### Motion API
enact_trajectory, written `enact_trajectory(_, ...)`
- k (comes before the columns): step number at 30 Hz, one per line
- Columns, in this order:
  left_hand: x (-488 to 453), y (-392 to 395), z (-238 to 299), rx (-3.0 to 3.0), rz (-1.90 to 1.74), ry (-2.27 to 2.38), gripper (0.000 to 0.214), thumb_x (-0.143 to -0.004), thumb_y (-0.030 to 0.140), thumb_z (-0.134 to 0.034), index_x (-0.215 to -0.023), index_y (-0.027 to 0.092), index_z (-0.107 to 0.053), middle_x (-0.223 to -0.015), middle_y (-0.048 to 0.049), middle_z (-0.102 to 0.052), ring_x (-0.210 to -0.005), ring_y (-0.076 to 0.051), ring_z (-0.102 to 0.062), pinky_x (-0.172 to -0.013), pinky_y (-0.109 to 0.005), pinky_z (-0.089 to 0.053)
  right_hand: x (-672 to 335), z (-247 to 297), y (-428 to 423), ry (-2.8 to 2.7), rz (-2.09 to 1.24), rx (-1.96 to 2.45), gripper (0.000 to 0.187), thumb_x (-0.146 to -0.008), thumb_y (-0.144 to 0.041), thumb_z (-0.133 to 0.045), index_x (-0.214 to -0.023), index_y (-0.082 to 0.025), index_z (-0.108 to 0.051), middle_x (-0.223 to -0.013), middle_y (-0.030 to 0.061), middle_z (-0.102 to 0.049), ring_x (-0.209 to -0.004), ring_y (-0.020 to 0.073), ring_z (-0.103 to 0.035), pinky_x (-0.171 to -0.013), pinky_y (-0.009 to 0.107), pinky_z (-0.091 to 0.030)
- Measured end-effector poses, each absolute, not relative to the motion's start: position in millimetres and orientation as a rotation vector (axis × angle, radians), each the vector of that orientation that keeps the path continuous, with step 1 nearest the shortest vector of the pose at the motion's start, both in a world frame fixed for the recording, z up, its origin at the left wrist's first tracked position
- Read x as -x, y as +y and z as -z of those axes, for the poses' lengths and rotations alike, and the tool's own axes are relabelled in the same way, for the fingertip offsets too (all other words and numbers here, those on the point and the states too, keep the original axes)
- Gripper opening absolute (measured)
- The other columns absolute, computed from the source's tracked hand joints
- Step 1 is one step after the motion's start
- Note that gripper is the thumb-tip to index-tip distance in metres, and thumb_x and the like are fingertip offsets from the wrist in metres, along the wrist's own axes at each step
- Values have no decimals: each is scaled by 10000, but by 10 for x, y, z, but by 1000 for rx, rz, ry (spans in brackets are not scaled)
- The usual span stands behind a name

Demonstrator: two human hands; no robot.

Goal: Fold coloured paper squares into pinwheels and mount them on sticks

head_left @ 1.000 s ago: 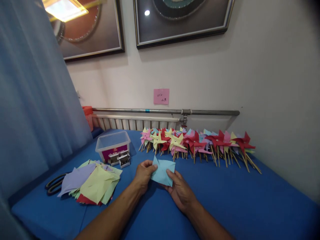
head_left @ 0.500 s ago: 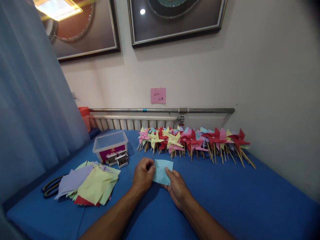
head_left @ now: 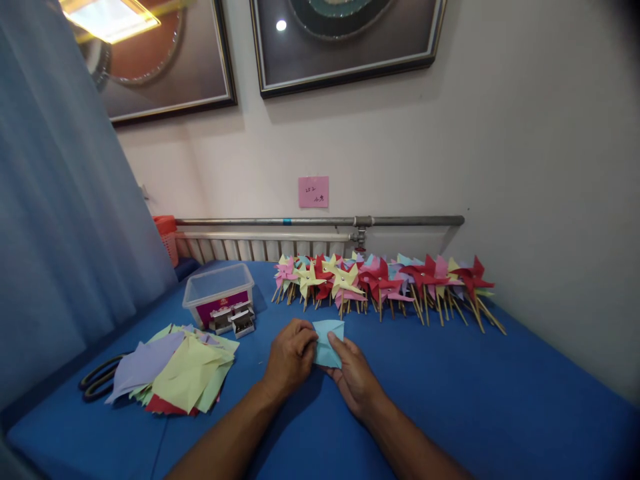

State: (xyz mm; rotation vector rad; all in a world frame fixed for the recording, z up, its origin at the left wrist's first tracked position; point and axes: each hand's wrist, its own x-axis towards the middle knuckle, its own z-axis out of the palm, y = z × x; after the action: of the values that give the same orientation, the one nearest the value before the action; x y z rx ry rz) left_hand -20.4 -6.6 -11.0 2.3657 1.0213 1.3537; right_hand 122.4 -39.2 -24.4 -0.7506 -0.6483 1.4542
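Note:
Both my hands hold a light blue paper piece [head_left: 329, 343] just above the blue table [head_left: 475, 393]. My left hand [head_left: 293, 357] pinches its left side with fingers curled. My right hand [head_left: 356, 377] grips its right edge and lower corner. The paper looks folded in on itself, small between my fingers. A row of finished paper pinwheels [head_left: 380, 280] in red, yellow, pink and blue on wooden sticks lies along the far edge of the table, beyond my hands.
A pile of cut coloured paper [head_left: 175, 370] lies at the left, with black scissors [head_left: 97, 383] beside it. A clear plastic box [head_left: 219, 292] and small metal boxes [head_left: 233, 320] stand behind the pile. A blue curtain hangs on the left; a pipe runs along the wall.
My hands have drawn closer together and the blue paper has been folded inward, so less of it shows. The view has shifted slightly.

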Motion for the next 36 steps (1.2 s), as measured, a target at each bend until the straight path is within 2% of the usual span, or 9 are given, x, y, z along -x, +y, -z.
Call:
enact_trajectory(4,205,-86,104,-2359,-1350,1042,244,-844,85,-553,-903,213,-753,-1003,-103,-704,-928,-219,-658,-845,-333,-497,-1220,255,-386,-683,-1409,799,431,-648,-403,-919,-972,-183,-740,-944,68,-791,-858,240,-721,-823,385,-558)
enact_trajectory(9,196,-124,36,-2186,-1347,943,212,-763,112,-661,-907,224,-767,-1015,-92,-721,-933,-230,-655,-850,-335,-500,-1257,309,-346,-688,-1325,851,355,-657,-385,-898,-927,-206,-751,-902,49,-796,-818,251,-715,-768,374,-545)
enact_trajectory(13,165,-76,30,-1797,-1321,997,123,-751,218,-705,-857,197,-766,-823,-55,-717,-759,-195,-619,-715,-290,-473,-1293,356,-308,-717,-1299,872,331,-682,-405,-878,-925,-219,-751,-845,37,-794,-758,252,-706,-702,357,-525)
enact_trajectory(16,141,2,77,-1444,-1271,990,171,-700,317,-749,-781,168,-733,-713,-32,-684,-623,-157,-565,-602,-257,-427,-1294,371,-295,-729,-1299,885,354,-678,-414,-878,-949,-223,-753,-841,39,-797,-734,250,-705,-690,362,-528)
enact_trajectory(19,138,45,100,-1333,-1300,1018,181,-655,327,-768,-685,168,-687,-623,1,-620,-556,-128,-494,-560,-242,-380,-1280,362,-301,-738,-1299,885,395,-680,-446,-872,-980,-219,-750,-884,52,-804,-752,252,-716,-708,373,-544)
enact_trajectory(24,170,-29,47,-1599,-1427,1175,65,-746,215,-681,-684,197,-693,-643,11,-616,-604,-138,-506,-614,-248,-363,-1266,305,-342,-707,-1323,865,426,-664,-449,-892,-987,-213,-745,-889,53,-807,-793,261,-734,-756,391,-563)
enact_trajectory(29,201,-81,36,-2009,-1447,1178,150,-773,105,-623,-713,219,-701,-709,-10,-639,-690,-164,-560,-684,-264,-372,-1294,247,-338,-689,-1410,827,415,-663,-448,-900,-939,-174,-755,-825,68,-802,-785,270,-742,-767,392,-560)
enact_trajectory(36,228,-78,95,-2379,-1456,1226,196,-882,98,-527,-824,201,-684,-765,-43,-650,-728,-182,-592,-700,-294,-386,-1324,306,-286,-708,-1377,887,396,-612,-390,-928,-895,-167,-763,-766,39,-785,-659,208,-699,-670,329,-541)
